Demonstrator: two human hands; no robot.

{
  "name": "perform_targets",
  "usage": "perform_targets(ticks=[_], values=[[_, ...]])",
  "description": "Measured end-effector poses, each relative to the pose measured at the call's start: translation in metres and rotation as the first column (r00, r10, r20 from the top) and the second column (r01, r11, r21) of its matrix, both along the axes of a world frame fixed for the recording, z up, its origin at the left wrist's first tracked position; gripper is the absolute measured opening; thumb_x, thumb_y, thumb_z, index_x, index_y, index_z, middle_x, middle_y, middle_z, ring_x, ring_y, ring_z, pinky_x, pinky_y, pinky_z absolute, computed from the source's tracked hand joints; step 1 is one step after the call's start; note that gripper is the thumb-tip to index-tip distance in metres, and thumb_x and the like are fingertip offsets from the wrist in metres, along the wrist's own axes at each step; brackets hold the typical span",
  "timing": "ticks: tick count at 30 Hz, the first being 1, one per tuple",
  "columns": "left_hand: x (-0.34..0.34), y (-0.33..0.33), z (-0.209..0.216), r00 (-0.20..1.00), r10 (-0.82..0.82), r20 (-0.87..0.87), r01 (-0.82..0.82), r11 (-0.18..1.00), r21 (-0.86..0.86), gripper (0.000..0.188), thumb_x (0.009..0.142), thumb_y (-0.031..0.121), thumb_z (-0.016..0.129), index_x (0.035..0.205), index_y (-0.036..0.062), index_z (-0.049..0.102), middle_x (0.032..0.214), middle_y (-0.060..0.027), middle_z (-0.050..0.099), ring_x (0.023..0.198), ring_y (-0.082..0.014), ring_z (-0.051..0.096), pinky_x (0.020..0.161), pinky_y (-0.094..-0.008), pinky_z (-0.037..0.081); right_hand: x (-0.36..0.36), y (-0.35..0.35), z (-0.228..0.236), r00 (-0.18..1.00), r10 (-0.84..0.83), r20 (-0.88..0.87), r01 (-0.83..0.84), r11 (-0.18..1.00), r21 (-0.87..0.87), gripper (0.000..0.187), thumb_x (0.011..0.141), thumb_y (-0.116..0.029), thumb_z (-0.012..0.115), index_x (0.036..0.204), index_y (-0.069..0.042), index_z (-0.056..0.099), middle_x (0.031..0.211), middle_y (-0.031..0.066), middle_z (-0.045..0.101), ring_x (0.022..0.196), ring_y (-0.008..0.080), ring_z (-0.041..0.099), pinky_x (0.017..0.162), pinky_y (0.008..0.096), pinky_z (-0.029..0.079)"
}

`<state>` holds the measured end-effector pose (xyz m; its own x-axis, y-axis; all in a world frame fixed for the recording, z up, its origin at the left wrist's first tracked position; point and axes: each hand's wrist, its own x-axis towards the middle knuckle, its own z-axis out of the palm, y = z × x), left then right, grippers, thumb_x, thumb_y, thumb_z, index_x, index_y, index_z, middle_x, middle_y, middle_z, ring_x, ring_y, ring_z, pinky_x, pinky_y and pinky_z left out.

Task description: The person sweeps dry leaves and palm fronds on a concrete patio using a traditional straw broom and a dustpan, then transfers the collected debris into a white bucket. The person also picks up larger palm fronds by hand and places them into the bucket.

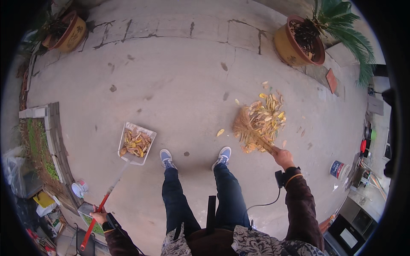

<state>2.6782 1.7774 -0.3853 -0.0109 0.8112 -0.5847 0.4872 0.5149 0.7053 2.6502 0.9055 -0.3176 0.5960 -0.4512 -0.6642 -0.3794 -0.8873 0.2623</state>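
Observation:
My left hand (pixel 100 215) is closed round the red part of a long handle, which runs up to a white dustpan (pixel 154 135) resting on the ground left of my feet. Dry yellow and brown leaves (pixel 137 143) lie inside the pan. In my right hand (pixel 283 158) is the handle of a brown straw hand broom (pixel 245 128). Its fanned bristles touch the left side of a heap of fallen leaves (pixel 270 116) on the concrete. A lone yellow leaf (pixel 220 132) lies between the broom and my right shoe.
Large potted plants stand far left in a yellow pot (pixel 73 37) and far right in another yellow pot (pixel 285 45). A brick-edged planting bed (pixel 57 141) borders the left. White buckets sit at left (pixel 80 188) and right (pixel 339 170). A red brick (pixel 331 81) lies near the right pot.

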Motion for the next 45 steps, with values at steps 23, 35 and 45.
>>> perform_targets(ticks=[23, 35, 45], values=[[-0.039, -0.011, -0.082, 0.999, -0.005, 0.034, 0.001, 0.993, 0.122, 0.04, 0.091, 0.049, 0.04, 0.081, 0.0103, 0.046, 0.1, -0.007, 0.058, 0.095, -0.0141, 0.053, 0.081, -0.0276, 0.041, 0.326, 0.598, -0.327, 0.918, 0.361, 0.165, -0.386, 0.711, 0.588, 0.045, 0.087, -0.031, 0.045, 0.132, -0.026, 0.038, 0.096, 0.0167, 0.061, 0.091, 0.033, 0.058, 0.079, 0.0419, 0.046], [-0.03, 0.003, -0.082, 0.849, -0.526, -0.047, 0.516, 0.845, -0.139, 0.029, 0.086, 0.03, 0.056, 0.103, 0.0069, 0.056, 0.129, -0.0133, 0.043, 0.107, -0.0186, 0.045, 0.086, -0.0289, 0.037, 0.229, 0.316, -0.16, 0.974, 0.218, -0.066, -0.198, 0.954, 0.226, 0.046, 0.083, -0.032, 0.054, 0.127, -0.019, 0.046, 0.087, 0.0197, 0.062, 0.082, 0.0353, 0.061, 0.072, 0.0414, 0.049], [-0.054, 0.001, -0.13, 0.863, -0.504, -0.04, 0.488, 0.852, -0.188, 0.034, 0.091, 0.034, 0.046, 0.109, 0.0065, 0.055, 0.119, -0.0107, 0.052, 0.098, -0.0161, 0.05, 0.081, -0.029, 0.041, 0.293, 0.525, -0.279, 0.818, 0.51, 0.266, -0.57, 0.655, 0.497, 0.046, 0.082, -0.028, 0.053, 0.128, -0.023, 0.044, 0.07, 0.017, 0.058, 0.066, 0.0341, 0.059, 0.061, 0.0445, 0.048]])
